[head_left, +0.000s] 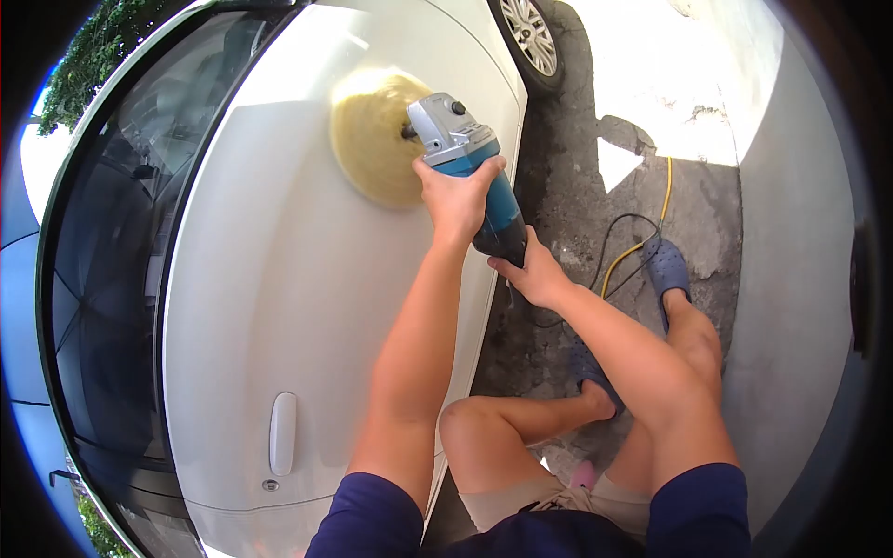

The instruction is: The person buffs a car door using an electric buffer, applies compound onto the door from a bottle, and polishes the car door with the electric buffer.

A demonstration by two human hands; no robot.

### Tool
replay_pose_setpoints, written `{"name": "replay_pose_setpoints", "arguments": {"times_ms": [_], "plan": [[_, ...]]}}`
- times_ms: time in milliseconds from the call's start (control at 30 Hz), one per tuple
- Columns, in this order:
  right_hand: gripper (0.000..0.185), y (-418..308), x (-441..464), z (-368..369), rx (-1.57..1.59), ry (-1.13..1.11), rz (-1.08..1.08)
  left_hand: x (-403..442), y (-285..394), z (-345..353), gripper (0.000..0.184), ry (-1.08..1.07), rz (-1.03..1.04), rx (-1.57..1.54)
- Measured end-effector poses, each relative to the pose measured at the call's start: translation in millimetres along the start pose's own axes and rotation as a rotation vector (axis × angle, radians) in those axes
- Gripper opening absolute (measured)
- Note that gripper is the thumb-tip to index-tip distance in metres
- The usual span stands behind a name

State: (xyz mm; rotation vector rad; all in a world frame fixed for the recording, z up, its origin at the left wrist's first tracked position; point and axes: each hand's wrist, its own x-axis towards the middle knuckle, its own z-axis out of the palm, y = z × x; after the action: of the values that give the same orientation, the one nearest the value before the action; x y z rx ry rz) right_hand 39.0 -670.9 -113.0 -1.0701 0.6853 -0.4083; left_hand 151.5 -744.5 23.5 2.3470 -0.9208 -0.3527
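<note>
A blue and grey polisher point(500, 200) is held in both hands against the side of a white car. Its round yellowish pad point(377, 139) lies at the car door point(307, 242) and looks smeared, as if spinning. Near the metal head, my left hand point(458, 197) wraps round the front of the body. My right hand point(535, 270) grips the black rear end, with its fingers partly hidden behind the tool. The white door handle point(283, 433) and its lock point(271, 484) sit well below the pad in the view.
A yellow cord point(668, 191) and a black cable point(609, 232) run over the rough concrete floor point(577, 167) near my blue clogs point(667, 265). The car's wheel point(530, 37) is at the top. A pale wall point(791, 307) stands close on the right; the dark car window point(121, 232) is on the left.
</note>
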Motion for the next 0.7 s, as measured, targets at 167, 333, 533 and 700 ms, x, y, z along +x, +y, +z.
{"name": "replay_pose_setpoints", "arguments": {"times_ms": [167, 333, 533, 700], "plan": [[0.067, 25.9, -62.1, 39.6, 0.020, -0.065, -0.120, -83.6, -36.2, -50.6, 0.104, 0.048, 0.015, -0.167], [0.072, 57.6, -112.0, 71.9, -0.010, -0.190, -0.138, -163.4, -72.4, -92.1, 0.104, 0.112, 0.024, -0.371], [0.079, 76.4, -134.7, 77.0, -0.216, -0.300, -0.303, -236.8, -121.2, -121.3, 0.092, 0.270, 0.064, -0.377], [0.082, 70.6, -114.8, 64.3, -0.256, -0.252, -0.413, -223.7, -123.1, -114.2, 0.090, 0.234, 0.112, -0.415]]}}
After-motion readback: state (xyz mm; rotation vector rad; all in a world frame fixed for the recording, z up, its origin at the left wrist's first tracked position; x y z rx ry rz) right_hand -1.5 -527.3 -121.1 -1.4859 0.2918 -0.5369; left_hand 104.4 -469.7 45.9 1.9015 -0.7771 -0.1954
